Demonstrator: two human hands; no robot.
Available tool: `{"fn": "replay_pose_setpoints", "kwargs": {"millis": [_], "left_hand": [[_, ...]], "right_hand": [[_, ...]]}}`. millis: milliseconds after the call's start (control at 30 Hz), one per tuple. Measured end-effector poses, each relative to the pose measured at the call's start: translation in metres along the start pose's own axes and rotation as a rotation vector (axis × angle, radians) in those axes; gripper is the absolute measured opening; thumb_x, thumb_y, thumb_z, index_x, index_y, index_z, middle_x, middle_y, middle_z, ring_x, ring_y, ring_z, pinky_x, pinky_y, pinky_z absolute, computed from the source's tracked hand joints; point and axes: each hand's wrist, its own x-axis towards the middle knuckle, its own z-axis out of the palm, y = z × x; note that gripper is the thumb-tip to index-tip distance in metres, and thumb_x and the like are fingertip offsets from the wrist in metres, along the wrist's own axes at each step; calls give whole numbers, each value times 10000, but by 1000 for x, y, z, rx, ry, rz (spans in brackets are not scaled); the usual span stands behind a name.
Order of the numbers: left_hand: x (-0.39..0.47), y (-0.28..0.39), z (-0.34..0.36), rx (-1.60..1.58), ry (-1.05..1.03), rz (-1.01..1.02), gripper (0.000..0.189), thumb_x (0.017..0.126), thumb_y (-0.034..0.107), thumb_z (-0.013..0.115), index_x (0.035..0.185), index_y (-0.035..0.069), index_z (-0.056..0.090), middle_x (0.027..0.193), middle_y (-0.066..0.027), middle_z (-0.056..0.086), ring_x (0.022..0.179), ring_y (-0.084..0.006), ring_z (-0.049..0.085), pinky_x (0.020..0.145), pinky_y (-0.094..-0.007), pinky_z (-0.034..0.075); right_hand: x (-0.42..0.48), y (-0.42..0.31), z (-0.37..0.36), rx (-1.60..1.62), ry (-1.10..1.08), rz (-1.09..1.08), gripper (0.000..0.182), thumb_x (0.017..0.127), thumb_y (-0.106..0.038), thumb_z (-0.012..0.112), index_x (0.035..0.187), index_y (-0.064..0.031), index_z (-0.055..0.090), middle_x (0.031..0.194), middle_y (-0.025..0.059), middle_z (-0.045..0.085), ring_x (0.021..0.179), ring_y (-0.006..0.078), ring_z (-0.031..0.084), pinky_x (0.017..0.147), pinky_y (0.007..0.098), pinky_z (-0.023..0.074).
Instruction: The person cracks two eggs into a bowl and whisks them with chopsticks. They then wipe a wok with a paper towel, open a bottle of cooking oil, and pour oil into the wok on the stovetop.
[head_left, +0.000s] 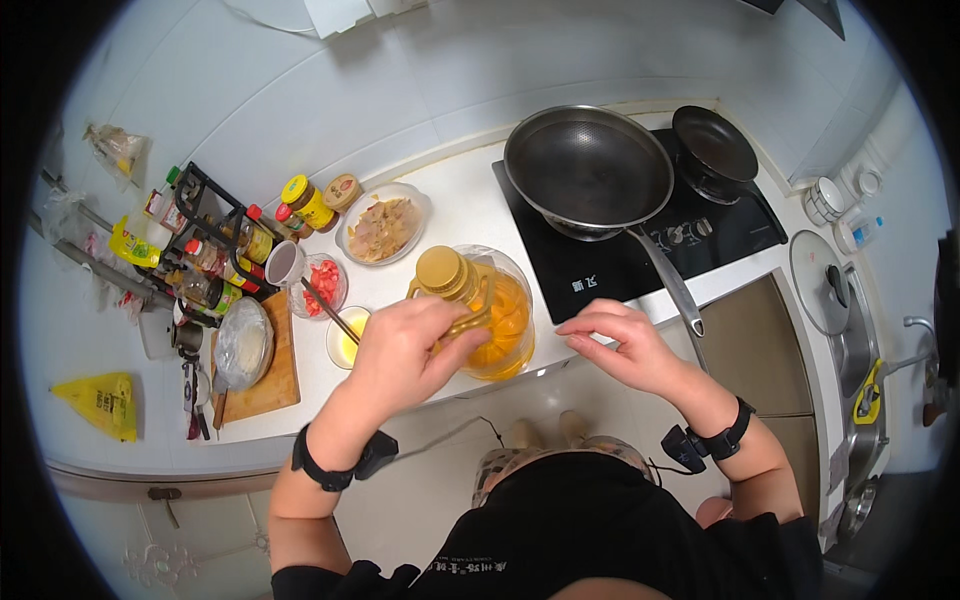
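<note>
My left hand is closed around the handle of a large plastic jug of yellow cooking oil, whose gold cap is on. The jug stands at the counter's front edge. My right hand is held near the front edge of the black stove, thumb and fingers apart, holding nothing. Beyond it, a black wok sits on the stove, its grey handle pointing towards me. Left of the jug are a bowl of yellow liquid, likely beaten egg, with chopsticks in it, and a bowl of chopped red pieces.
A bowl of sliced food stands behind the jug. At left are a rack of seasoning bottles and a cutting board bearing a covered bowl. A smaller pan, glass lid and sink lie right.
</note>
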Motion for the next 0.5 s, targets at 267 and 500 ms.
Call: {"fn": "replay_pose_setpoints", "kwargs": {"millis": [267, 500], "left_hand": [[-23, -20, -10, -98, 267, 42, 263, 759, 49, 619, 1014, 2, 575, 1003, -128, 544, 896, -248, 530, 774, -325, 434], [-53, -36, 13, -148, 491, -152, 228, 773, 12, 590, 1001, 0, 576, 1013, -126, 542, 952, -243, 520, 816, -318, 417]], "right_hand": [[52, -41, 30, -189, -61, -403, 399, 718, -132, 680, 1102, -112, 576, 974, 35, 533, 899, 218, 517, 767, 325, 402], [60, -38, 35, -242, -54, -431, 342, 728, -166, 667, 1055, -126, 575, 1007, 48, 513, 966, 254, 499, 829, 383, 404]]}}
